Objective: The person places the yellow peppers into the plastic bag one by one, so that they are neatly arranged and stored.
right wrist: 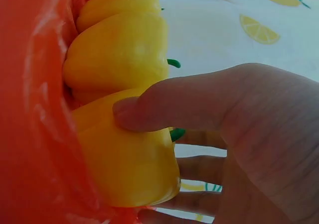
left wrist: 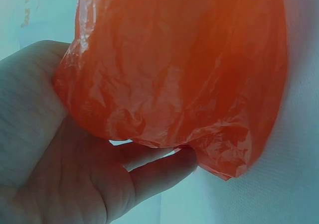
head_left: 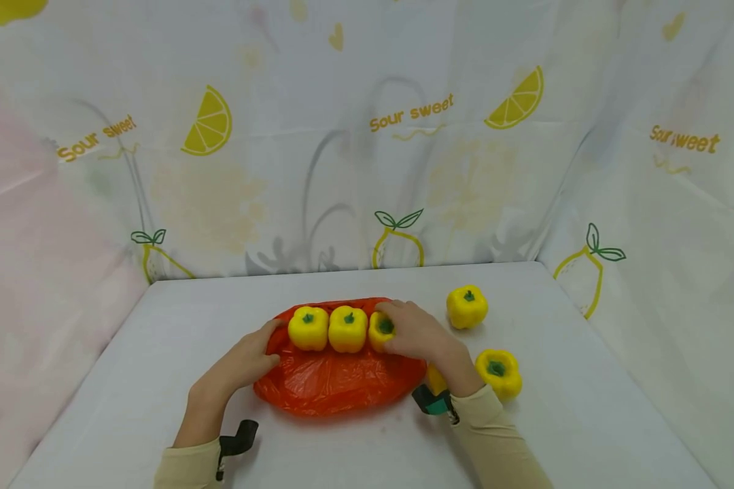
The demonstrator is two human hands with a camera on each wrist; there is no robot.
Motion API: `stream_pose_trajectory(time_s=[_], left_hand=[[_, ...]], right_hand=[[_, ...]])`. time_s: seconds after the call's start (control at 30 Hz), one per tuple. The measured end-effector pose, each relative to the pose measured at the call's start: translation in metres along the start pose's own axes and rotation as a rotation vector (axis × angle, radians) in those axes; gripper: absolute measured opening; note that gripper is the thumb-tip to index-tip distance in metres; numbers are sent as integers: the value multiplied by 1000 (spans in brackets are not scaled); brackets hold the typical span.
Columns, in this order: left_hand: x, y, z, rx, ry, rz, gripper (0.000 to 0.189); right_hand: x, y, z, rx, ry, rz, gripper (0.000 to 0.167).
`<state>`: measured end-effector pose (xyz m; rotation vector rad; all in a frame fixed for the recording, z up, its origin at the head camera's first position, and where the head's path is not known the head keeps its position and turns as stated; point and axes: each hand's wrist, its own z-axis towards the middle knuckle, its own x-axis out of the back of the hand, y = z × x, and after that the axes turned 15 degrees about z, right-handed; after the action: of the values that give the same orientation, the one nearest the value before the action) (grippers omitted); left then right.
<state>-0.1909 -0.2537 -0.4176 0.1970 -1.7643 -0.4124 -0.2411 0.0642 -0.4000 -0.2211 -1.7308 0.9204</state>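
A red plastic bag (head_left: 327, 384) lies on the table, with three yellow bell peppers in a row at its far-side opening. The left pepper (head_left: 308, 333) and the middle pepper (head_left: 348, 334) stand with green stems up. My right hand (head_left: 412, 333) holds the third bell pepper (right wrist: 134, 159), thumb across its side and fingers around the far side; the hand covers part of it in the head view. My left hand (head_left: 249, 360) grips the bag's left side, and the left wrist view shows its thumb against the red plastic (left wrist: 174, 84) with other fingers partly hidden behind.
To the right of the bag stand two loose yellow bell peppers, one farther back (head_left: 467, 306) and one nearer (head_left: 499, 374). Another yellow piece (head_left: 435, 379) shows partly behind my right forearm. A lemon-printed curtain (head_left: 342, 170) hangs along the white table's (head_left: 587, 407) back and sides.
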Motion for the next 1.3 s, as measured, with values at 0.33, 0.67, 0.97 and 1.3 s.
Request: stream_pose_trajectory(time_s=[0.33, 0.67, 0.97, 1.3], left_hand=[[-1, -1, 1, -3, 12, 3, 68], [-3, -4, -3, 7, 8, 6, 70], [-3, -3, -1, 12, 5, -3, 69], [-2, 0, 0, 15, 2, 3, 70]], right_hand=[[5, -2, -3, 3, -3, 21, 66], [43, 1, -24, -23, 80, 61, 65], [71, 30, -30, -15, 207, 35, 68], [84, 52, -33, -42, 332, 28, 61]])
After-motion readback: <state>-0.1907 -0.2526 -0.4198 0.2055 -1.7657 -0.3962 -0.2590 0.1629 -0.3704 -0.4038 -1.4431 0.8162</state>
